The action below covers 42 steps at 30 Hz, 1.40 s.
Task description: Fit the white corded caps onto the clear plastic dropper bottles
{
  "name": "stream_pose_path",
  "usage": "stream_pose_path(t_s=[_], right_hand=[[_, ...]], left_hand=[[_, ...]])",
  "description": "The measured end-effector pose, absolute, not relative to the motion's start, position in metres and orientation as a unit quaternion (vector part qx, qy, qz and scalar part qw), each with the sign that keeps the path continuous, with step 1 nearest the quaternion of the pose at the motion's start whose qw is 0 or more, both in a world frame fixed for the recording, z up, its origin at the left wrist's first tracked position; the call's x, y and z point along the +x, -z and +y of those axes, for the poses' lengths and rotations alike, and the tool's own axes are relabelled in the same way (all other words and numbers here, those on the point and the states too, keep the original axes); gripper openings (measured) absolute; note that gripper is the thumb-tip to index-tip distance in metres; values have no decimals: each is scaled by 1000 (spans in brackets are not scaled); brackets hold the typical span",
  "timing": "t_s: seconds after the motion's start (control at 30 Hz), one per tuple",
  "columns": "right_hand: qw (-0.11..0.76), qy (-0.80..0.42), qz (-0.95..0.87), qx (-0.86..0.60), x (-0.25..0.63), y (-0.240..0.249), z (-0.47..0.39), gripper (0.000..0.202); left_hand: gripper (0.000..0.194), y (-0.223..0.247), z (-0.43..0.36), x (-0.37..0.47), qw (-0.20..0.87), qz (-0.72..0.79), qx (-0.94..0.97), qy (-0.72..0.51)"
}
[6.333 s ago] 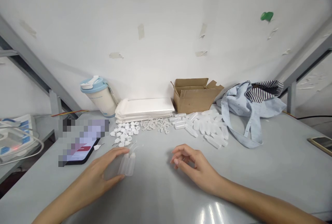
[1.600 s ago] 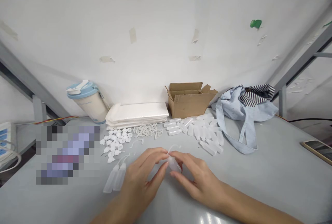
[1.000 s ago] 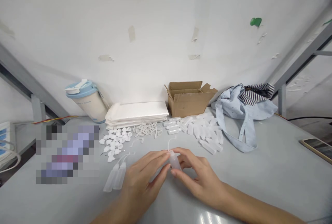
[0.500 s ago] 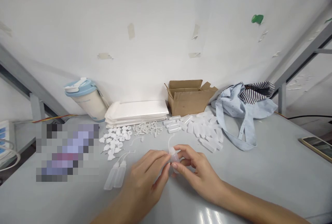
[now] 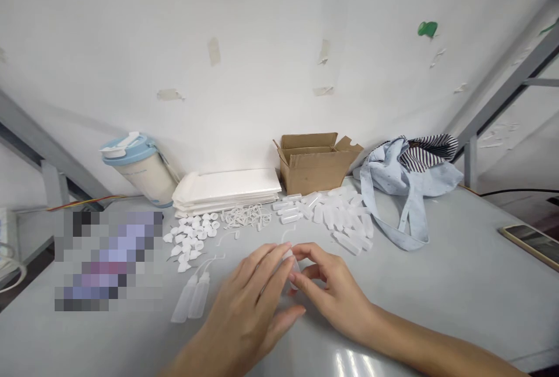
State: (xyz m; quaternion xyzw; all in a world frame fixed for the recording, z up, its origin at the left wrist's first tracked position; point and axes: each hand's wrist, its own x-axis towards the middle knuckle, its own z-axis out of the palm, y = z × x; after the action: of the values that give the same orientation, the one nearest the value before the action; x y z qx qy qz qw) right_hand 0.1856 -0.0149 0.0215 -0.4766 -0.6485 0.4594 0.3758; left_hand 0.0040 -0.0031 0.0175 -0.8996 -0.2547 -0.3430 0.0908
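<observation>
A small translucent squeeze bottle (image 5: 297, 265) stands tilted between the thumb and fingers of my right hand (image 5: 334, 287), which is closed around its body. From its white cap (image 5: 288, 253) a thin bent tube (image 5: 286, 233) rises. My left hand (image 5: 255, 292) lies against the cap with its fingertips, its thumb stretched away and pointing right. Left of that hand, two capped bottles with bent tubes (image 5: 194, 297) lie side by side. Loose white caps (image 5: 190, 237), short bent tubes (image 5: 247, 216) and a heap of uncapped bottles (image 5: 345, 217) lie further back.
A stack of white envelopes (image 5: 227, 188) and an open cardboard box (image 5: 318, 173) stand against the wall. A blue-lidded tumbler (image 5: 142, 173) is at the back left. To the right are a light blue cloth bag (image 5: 408, 185) and a phone (image 5: 533, 243). A blurred-out object (image 5: 116, 260) lies left.
My left thumb has moved away from the bottle, and the left fingers have slid forward over the cap. My right hand keeps its hold. The view has shifted slightly.
</observation>
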Motion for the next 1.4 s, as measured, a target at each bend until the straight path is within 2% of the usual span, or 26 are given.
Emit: stream_pose_path(t_s=[0.1,0.2,0.43,0.57,0.73,0.9,1.07,1.4], right_hand=[[377,-451,-650,-482,185,-20,-15,20],[368,-433,-665,-485,185,-18,-16,24],[376,-373,-723,-444,192,-22,-15,18],[370,-361,-724,-456,194,-23,-12,17],[373,-314,-726,-484,201,-25,-2,15],[383,-286,-703,-527,209,-29,8,14],[373,-285,-709,-526,209,-26,10,13],[377,-275,-723,-510,209,-18,15,13]], left_hand=[[35,-15,-3,8,122,-269,-891,344],[30,-16,-3,9,86,-289,-885,355],[40,-23,2,-26,-28,-334,-896,291],[47,-15,5,-70,-38,-398,-887,231],[43,-5,4,-108,-25,-421,-885,195],[44,-3,4,-114,-33,-419,-890,178],[44,-2,1,-112,-93,-459,-872,146],[43,-3,-5,-111,-115,-468,-853,198]])
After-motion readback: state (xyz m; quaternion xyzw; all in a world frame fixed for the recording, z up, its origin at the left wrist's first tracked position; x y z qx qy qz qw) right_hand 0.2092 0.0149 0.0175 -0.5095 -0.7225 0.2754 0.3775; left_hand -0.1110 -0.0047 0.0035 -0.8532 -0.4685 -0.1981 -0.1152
